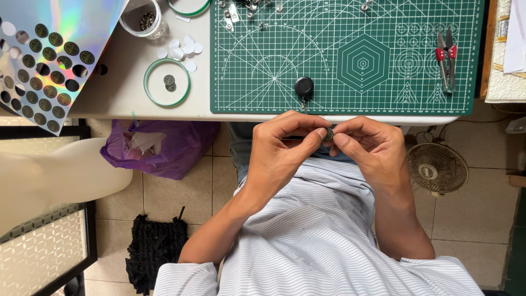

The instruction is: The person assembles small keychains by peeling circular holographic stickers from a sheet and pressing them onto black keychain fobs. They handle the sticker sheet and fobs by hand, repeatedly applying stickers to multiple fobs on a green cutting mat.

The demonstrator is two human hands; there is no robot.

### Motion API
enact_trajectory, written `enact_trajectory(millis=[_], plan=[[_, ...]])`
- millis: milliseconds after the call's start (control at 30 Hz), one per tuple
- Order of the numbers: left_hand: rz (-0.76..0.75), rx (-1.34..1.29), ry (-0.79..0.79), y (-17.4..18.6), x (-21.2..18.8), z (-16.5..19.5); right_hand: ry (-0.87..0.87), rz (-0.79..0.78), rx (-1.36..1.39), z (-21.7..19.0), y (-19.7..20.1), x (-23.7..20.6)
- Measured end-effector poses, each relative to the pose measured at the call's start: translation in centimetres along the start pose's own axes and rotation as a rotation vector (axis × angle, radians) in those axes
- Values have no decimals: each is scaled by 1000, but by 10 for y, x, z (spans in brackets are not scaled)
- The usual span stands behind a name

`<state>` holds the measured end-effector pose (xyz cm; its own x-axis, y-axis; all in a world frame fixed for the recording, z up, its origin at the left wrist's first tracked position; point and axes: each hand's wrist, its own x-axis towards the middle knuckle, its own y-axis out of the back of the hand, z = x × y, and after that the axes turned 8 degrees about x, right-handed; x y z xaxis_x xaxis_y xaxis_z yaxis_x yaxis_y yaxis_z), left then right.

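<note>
My left hand (282, 151) and my right hand (370, 145) meet just below the table's front edge, over my striped shirt. Together their fingertips pinch a small round dark sticker disc (330, 133). A black round badge reel (303, 86) with a short metal clip lies on the green cutting mat (383, 33), just above my hands. A holographic sticker sheet (49, 60) with rows of dark round stickers, several peeled off, hangs over the table's left corner.
A green-rimmed round lid (167, 82) holds two small discs. White round discs (183, 50) and a clear jar (143, 17) sit nearby. Red-handled snips (446, 57) lie on the mat's right. Below are a purple bag (164, 145), a small fan (436, 168) and a black cloth (156, 246).
</note>
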<state>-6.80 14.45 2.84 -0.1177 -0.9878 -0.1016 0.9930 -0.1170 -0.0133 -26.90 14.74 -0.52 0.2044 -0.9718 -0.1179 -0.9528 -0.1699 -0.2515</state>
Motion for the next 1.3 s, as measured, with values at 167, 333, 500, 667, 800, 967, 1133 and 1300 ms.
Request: enact_trajectory(millis=[167,333,500,667,800,967,1133,1300], plan=[[-22,-28,0,1,-1,-1,-9,-18,-4,1,0,1],[-22,-64,2,0,0,-2,-1,-30,4,2,1,2],[-14,-82,23,-1,-1,-1,-18,-22,7,3,2,2],[0,-67,16,-1,0,-1,3,-28,5,3,1,3],[7,-89,18,-1,-1,-2,8,-37,-7,3,1,4],[28,-70,5,-3,-3,-2,10,-37,-3,5,1,4],[48,-47,-29,-4,-3,-1,11,-35,-11,6,1,3],[63,-7,-69,-4,-4,-1,12,-34,1,8,0,4]])
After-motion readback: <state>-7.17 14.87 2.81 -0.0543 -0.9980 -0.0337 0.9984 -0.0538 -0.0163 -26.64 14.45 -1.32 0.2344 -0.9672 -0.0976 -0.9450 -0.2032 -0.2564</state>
